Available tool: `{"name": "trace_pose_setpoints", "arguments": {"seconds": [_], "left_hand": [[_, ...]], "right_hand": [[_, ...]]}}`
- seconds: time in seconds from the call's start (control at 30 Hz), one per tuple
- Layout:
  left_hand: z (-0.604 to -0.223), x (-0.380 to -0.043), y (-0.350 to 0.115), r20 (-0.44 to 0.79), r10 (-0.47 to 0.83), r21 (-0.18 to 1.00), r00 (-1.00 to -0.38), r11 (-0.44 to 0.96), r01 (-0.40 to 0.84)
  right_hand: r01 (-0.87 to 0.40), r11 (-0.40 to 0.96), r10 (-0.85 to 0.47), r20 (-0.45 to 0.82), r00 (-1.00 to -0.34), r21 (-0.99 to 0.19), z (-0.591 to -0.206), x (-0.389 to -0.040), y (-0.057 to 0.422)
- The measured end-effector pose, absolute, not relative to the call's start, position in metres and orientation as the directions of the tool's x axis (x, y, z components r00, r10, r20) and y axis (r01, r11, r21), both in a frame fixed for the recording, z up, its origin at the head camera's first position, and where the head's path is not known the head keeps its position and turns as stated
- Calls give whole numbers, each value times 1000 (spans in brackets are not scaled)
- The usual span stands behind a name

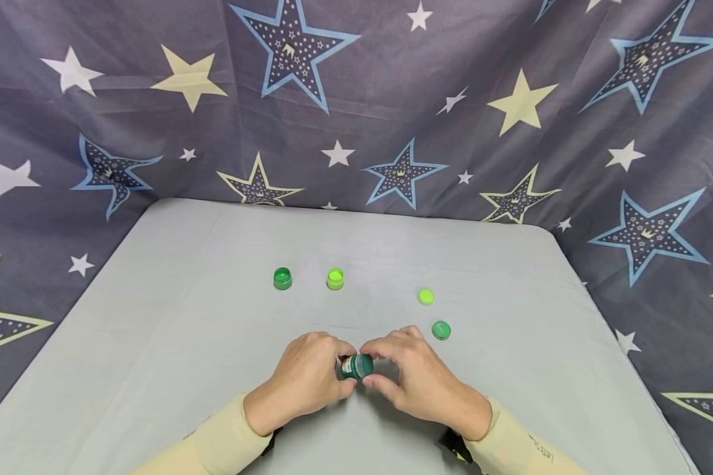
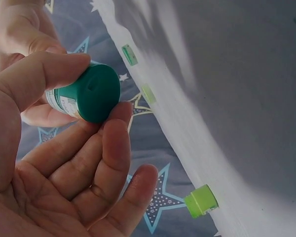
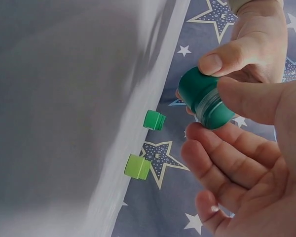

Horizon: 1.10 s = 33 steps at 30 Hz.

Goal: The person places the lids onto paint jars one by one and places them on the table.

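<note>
A small dark green paint jar is held on its side just above the table, between both hands. My left hand grips the jar's body, thumb on one side and fingers on the other. At the opposite end, my right hand pinches the jar's dark green lid between thumb and fingers. A clear rim shows between body and lid in the right wrist view. Whether the lid is loose, I cannot tell. A pale label is partly visible in the left wrist view.
Beyond the hands stand an uncovered green jar and an uncovered lime jar. To the right lie a lime lid and a green lid. A pale cloth covers the table, and a star-patterned curtain hangs behind it.
</note>
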State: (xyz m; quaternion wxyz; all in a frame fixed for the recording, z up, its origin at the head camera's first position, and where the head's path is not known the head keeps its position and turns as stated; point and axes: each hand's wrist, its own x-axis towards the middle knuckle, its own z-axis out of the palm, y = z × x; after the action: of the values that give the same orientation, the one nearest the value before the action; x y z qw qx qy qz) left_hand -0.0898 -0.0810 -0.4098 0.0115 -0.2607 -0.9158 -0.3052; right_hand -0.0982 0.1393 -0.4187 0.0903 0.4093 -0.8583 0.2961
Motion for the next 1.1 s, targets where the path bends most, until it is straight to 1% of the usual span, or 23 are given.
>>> {"name": "trace_pose_setpoints", "arguments": {"seconds": [0.47, 0.8, 1.0, 1.1], "left_hand": [[-411, -90, -80, 177, 462, 545, -869, 689, 477], [-411, -90, -80, 176, 478, 565, -861, 667, 486], [-412, -91, -80, 172, 488, 565, -856, 663, 491], [-412, -91, -81, 178, 492, 560, -852, 662, 499]], "right_hand": [[-729, 521, -635, 369, -679, -445, -419, -98, 139], [-725, 536, -628, 370, -685, -432, -421, -99, 139], [-710, 549, -632, 337, -698, -441, -419, -99, 140], [-716, 535, -639, 340, -690, -448, -417, -99, 142]]}}
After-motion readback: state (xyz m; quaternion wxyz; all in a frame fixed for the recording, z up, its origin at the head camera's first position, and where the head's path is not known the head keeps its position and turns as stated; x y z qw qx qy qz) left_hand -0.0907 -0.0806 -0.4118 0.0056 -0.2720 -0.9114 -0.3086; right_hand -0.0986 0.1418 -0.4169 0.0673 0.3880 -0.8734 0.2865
